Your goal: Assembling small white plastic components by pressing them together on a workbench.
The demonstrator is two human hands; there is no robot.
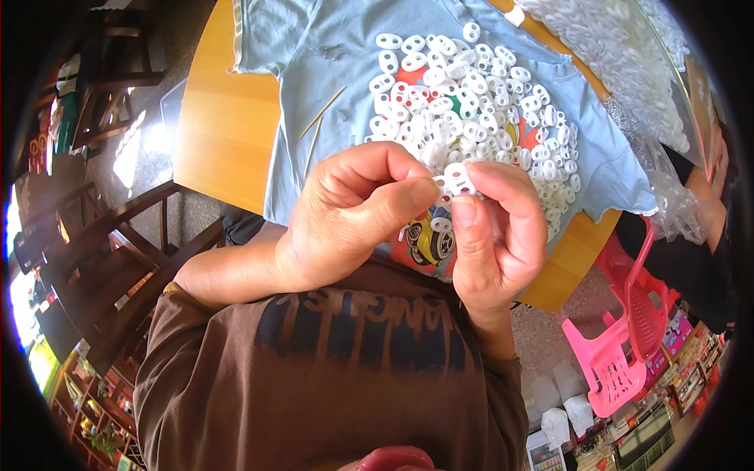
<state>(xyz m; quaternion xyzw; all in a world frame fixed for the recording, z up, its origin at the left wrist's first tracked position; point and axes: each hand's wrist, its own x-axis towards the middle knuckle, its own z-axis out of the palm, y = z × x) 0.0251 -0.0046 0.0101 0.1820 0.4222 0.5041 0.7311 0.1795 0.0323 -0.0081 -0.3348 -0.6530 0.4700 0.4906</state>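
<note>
Above the near edge of a loose heap, my left hand (pixel 338 212) and my right hand (pixel 503 235) meet at the fingertips. Thumb and forefinger of each are closed in a pinch on small white plastic two-hole pieces (pixel 457 177). The fingers cover part of them, so I cannot tell whether it is one piece or two pressed together. Many similar white oval two-hole pieces (pixel 440 118) lie heaped under and beyond my hands. They rest on a light blue T-shirt (pixel 338 78) with a coloured print, spread flat.
Two thin wooden sticks (pixel 322 112) lie on the shirt, left of the heap. A wooden table (pixel 228 133) carries the shirt. At the far right is a large clear bag of white pieces (pixel 605 63), near another person's arm (pixel 711 212). A pink plastic chair (pixel 609 361) stands lower right.
</note>
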